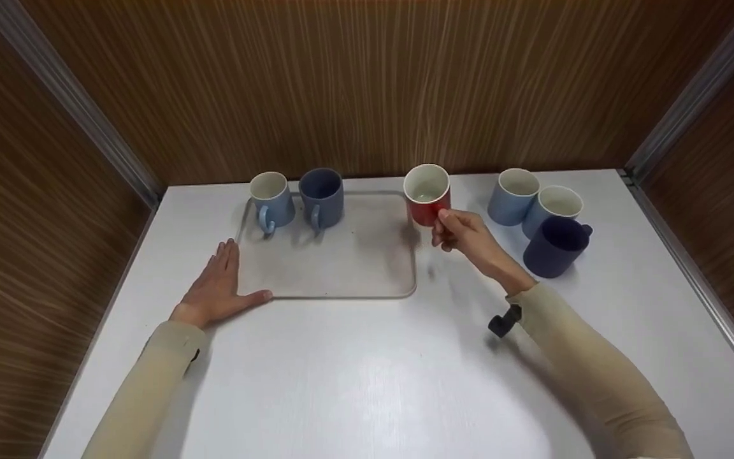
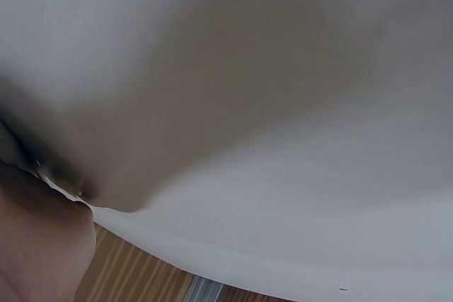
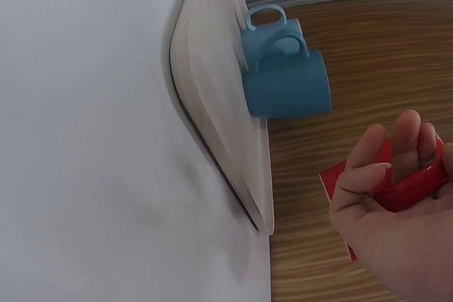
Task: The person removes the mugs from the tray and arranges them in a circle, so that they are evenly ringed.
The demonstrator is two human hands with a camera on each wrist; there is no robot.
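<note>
My right hand [image 1: 469, 239] grips a red mug [image 1: 429, 210] with a white inside by its handle. In the right wrist view the fingers curl through the handle of the red mug [image 3: 410, 187], which is raised above the table. In the head view it overlaps the right back corner of a pale tray [image 1: 367, 268]. Flat at the tray's left front corner lies my left hand [image 1: 214, 290], fingers straight and thumb along the front edge. A light blue mug [image 1: 278, 207] and a grey-blue mug [image 1: 325, 204] stand upright along the tray's back, handles forward.
Right of the tray, two light blue mugs [image 1: 506, 207] [image 1: 536, 213] and a dark navy mug [image 1: 552, 252] are grouped closely on the white table [image 1: 354, 376]. A wood-grain panel [image 1: 341, 89] rises behind, with more panels at both sides.
</note>
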